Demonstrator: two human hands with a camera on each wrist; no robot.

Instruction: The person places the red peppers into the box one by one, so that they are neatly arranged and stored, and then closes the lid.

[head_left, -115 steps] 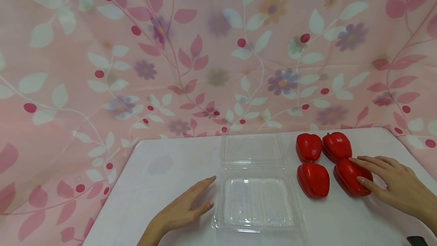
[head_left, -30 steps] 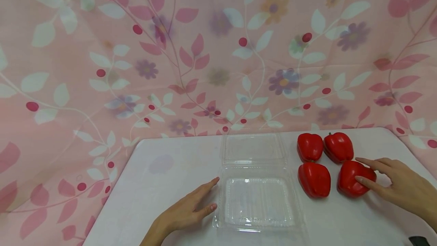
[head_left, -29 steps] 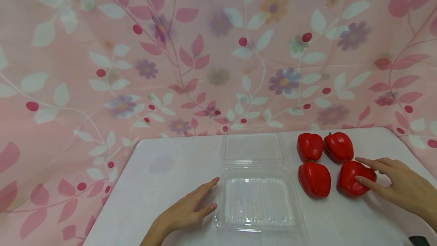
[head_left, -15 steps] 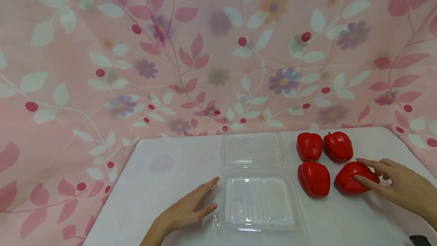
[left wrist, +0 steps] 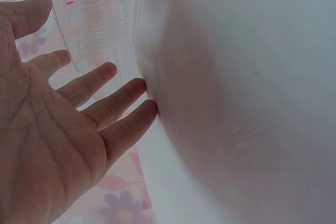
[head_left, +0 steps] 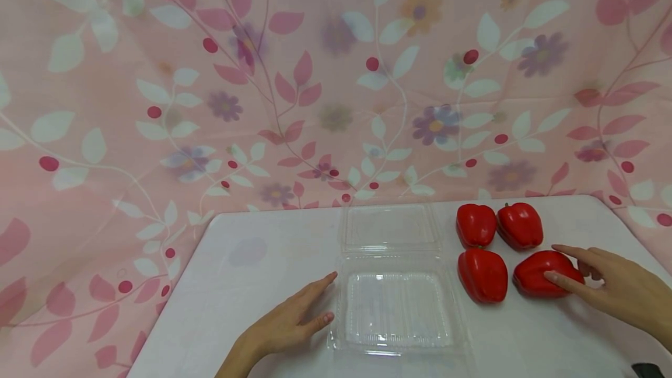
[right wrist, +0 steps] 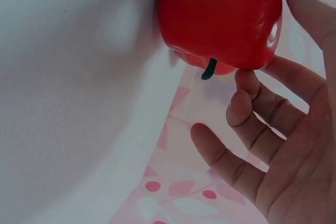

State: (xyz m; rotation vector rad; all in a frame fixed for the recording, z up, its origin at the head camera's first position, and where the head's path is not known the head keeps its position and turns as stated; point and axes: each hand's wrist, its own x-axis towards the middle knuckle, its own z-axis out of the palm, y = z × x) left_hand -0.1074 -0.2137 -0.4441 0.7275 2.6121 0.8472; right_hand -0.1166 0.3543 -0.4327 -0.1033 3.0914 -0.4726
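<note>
A clear plastic container (head_left: 396, 308) lies on the table with its lid (head_left: 388, 227) folded back flat. My left hand (head_left: 280, 325) is at its left edge, fingers spread and holding nothing; in the left wrist view the hand (left wrist: 58, 129) is palm up beside the clear wall (left wrist: 100, 9). At the right, my right hand (head_left: 614, 284) touches a red bell pepper (head_left: 532, 276) lying sideways. In the right wrist view the pepper (right wrist: 220, 14) shows its green stem, fingertips of the hand (right wrist: 294, 140) rest against it, and the thumb stands slightly off it.
Three other red peppers (head_left: 475, 225) (head_left: 520, 225) (head_left: 483, 275) stand between the container and my right hand. A dark object (head_left: 647, 370) shows at the bottom right edge of the white table (head_left: 252, 284). Behind hangs a pink floral cloth (head_left: 315, 74).
The pepper at my right hand has turned so that it lies sideways, its left end apart from the one behind it. The right hand has shifted slightly right; the left hand is nearly still.
</note>
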